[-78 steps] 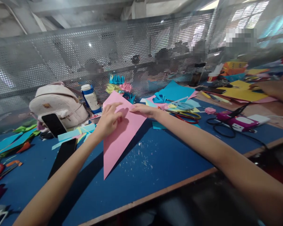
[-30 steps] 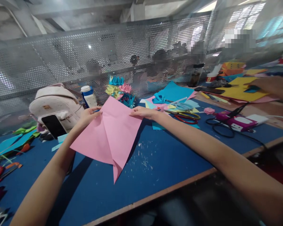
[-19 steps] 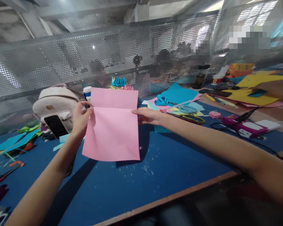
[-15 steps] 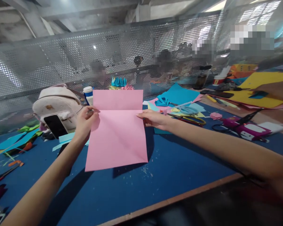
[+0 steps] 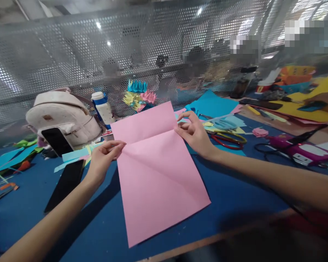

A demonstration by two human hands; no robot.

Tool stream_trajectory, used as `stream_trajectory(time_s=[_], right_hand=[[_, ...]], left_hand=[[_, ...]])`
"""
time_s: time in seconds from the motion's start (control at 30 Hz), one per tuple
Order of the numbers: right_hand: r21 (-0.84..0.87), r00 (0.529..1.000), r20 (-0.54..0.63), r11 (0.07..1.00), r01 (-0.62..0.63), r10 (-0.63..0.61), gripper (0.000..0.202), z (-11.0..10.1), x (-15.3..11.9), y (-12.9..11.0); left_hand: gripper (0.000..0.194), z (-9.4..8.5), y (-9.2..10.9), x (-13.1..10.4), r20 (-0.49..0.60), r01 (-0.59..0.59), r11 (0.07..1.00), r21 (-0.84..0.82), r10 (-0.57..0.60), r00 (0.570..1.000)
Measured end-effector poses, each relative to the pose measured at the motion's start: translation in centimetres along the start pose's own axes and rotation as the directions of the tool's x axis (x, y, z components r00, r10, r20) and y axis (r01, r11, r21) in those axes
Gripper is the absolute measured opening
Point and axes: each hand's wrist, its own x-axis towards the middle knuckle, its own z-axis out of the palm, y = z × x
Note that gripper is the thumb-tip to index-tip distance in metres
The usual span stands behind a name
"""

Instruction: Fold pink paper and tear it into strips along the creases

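Observation:
A large pink paper sheet [image 5: 158, 174] with a crease across its upper part is held up over the blue table, tilted so its right side is higher. My left hand [image 5: 105, 158] pinches its left edge at the crease between thumb and fingers. On the right edge, at the other end of the crease, my right hand [image 5: 192, 134] grips the sheet with thumb and forefinger, its other fingers loosely curled. Behind the sheet are folded paper flowers [image 5: 138, 96] in blue, yellow and pink.
A white backpack [image 5: 62, 112], a leaning phone [image 5: 57, 141], a flat phone [image 5: 65, 185] and a bottle [image 5: 102, 107] stand or lie left. Scissors [image 5: 229, 140], blue paper [image 5: 214, 103] and a purple device [image 5: 297, 149] lie right. Another person's hand [image 5: 325, 102] rests over yellow paper.
The pink sheet has come lower and nearer and has tilted, its right side up. My right hand's fingers have spread more. The view has shifted, showing more of the paper flowers and the flat phone.

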Motion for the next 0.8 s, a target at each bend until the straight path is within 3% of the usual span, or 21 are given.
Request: stream_trajectory(time_s=[0.1, 0.2, 0.43, 0.8], right_hand=[[-0.134, 0.996, 0.090, 0.991, 0.027, -0.015, 0.021, -0.5, -0.2, 0.1], [-0.157, 0.990, 0.139, 0.988, -0.008, 0.030, 0.026, -0.8, -0.4, 0.4], [-0.121, 0.970, 0.113, 0.972, -0.203, 0.217, 0.031, -1.4, -0.2, 1.0], [-0.115, 0.984, 0.077, 0.982, -0.149, 0.158, 0.029, -2.6, -0.5, 0.6]], left_hand=[[0.023, 0.0, -0.4, -0.4, -0.008, -0.012, 1.000, 0.008, 0.012, 1.000], [0.020, -0.1, -0.6, -0.7, -0.001, -0.020, 0.999, 0.044, 0.020, 1.000], [0.027, 0.1, -0.2, -1.1, 0.000, 0.019, 0.998, 0.061, -0.019, 1.000], [0.026, -0.2, 1.6, -2.2, 0.004, -0.053, 0.994, 0.098, 0.053, 0.999]])
